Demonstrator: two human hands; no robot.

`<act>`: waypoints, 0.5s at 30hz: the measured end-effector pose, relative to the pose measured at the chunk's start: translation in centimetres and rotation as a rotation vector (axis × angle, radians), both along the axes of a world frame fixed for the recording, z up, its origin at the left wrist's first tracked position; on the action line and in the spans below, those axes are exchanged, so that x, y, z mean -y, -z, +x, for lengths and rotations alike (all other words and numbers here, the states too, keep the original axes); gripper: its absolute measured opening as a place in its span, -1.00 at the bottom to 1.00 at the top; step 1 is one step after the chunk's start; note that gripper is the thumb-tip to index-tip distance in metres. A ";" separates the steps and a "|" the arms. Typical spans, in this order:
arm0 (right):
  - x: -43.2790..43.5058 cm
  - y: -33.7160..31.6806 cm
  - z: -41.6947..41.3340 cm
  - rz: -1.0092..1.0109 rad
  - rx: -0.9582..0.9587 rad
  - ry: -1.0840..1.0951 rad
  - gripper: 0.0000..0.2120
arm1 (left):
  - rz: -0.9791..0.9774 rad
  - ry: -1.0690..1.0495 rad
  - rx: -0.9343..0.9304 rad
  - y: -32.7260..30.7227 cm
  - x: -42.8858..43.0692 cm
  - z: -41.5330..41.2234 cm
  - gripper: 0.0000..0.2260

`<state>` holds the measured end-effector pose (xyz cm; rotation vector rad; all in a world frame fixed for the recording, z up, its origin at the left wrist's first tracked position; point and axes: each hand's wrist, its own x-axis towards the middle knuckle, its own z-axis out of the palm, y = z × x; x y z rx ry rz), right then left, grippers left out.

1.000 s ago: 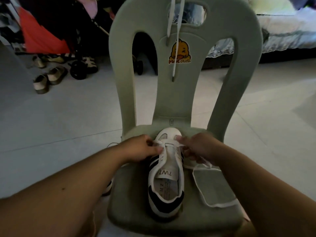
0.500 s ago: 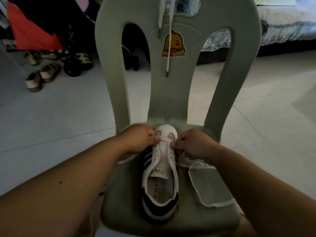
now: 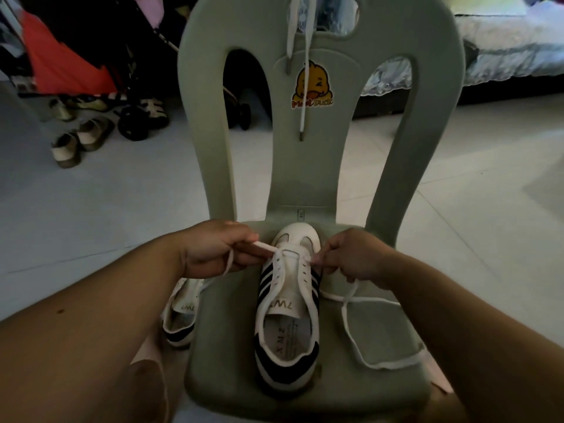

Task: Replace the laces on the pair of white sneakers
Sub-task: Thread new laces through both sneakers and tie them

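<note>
A white sneaker [image 3: 287, 303] with dark side stripes sits on the seat of a pale green chair [image 3: 320, 178], between the two hands, its toe pointing away from the person. The left hand [image 3: 213, 248], just left of the toe, pinches one end of a white lace [image 3: 265, 246] between thumb and curled fingers. The lace runs across the eyelets nearest the toe. The right hand [image 3: 357, 257], just right of the toe, is curled and pinches the lace's other side. From under it the lace trails back in a loose loop on the seat. Below the left wrist, a second sneaker [image 3: 181, 312] lies beside the seat's edge. Beyond both hands, a second lace [image 3: 301, 117] hangs down the chair back, over a duck sticker [image 3: 312, 83].
</note>
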<state>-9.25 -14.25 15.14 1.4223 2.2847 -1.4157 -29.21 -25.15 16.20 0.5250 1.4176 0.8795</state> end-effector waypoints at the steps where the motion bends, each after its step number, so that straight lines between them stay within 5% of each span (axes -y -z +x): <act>1: -0.1 -0.5 0.1 0.015 0.024 -0.002 -0.74 | -0.019 0.026 -0.068 -0.3 0.1 -0.1 -0.87; 5: -0.4 -3.5 1.2 -0.022 -0.044 0.108 -0.69 | 0.020 0.064 -0.404 -2.8 0.7 -0.5 -0.72; 15: 2.0 -15.0 3.2 -0.157 -0.427 0.191 -0.73 | 0.353 0.054 -0.717 -15.5 2.6 2.4 -0.63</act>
